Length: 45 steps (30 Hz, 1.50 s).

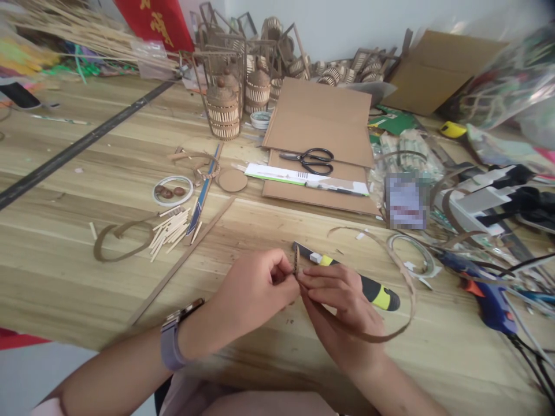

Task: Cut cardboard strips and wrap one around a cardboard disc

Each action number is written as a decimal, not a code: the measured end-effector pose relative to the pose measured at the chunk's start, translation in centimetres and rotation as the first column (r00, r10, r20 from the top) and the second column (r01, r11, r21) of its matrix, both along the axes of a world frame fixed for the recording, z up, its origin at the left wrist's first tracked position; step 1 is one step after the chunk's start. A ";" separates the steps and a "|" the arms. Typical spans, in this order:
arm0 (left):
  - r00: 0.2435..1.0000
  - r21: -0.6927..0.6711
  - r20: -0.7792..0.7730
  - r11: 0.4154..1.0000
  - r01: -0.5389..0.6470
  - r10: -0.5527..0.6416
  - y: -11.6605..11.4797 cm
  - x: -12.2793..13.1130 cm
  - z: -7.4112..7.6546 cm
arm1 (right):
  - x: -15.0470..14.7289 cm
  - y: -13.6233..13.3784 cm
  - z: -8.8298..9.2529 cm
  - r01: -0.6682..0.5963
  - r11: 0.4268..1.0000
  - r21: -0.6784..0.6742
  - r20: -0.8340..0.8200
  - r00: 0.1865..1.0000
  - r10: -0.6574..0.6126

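Observation:
Both my hands meet above the front of the wooden table. A long brown cardboard strip (401, 330) curls from my fingers in a wide loop to the right. My left hand (260, 283) pinches the strip's near end, where a small corrugated bit stands up. My right hand (338, 294) is closed around the same strip, its fingertips touching those of the left. On the table just behind the right hand lies a yellow-and-black utility knife (381, 293), its blade end toward the left. Exactly how the strip sits between the fingertips is partly hidden.
Left lie thin wooden sticks (170, 234), a tape ring (172, 191) holding brown beads, and a blue ruler (203, 196). Scissors (318, 160) rest on cardboard sheets (323, 118). A blue glue gun (494, 303) with cables is right. Small lanterns (223, 110) stand at the back.

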<state>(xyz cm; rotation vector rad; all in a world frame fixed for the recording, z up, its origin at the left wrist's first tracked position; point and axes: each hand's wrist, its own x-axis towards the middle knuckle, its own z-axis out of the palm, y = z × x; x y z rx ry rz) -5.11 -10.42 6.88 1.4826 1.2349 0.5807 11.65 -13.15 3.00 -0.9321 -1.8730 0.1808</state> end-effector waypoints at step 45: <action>0.918 0.294 -0.382 0.928 0.229 -0.105 -0.8 0.4 0.2 | 0.6 0.2 0.1 0.098 0.995 0.015 0.102 0.990 -0.099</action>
